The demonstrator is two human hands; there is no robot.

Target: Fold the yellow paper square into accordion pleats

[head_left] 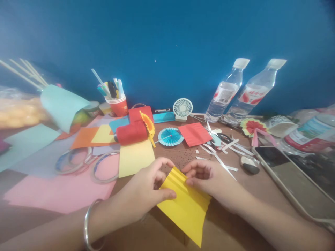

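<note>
A yellow sheet of paper lies on the brown table in front of me, its far end pleated into narrow accordion folds. My left hand pinches the pleated end from the left, thumb on top, with a silver bangle on that wrist. My right hand pinches the same pleats from the right, fingers curled over the fold. The unfolded part of the sheet spreads toward me.
Behind the hands lie a red pleated paper, a blue paper rosette, a red roll, coloured sheets, tape rings, scissors and white strips. A phone, two water bottles, a small fan and a pen cup stand around.
</note>
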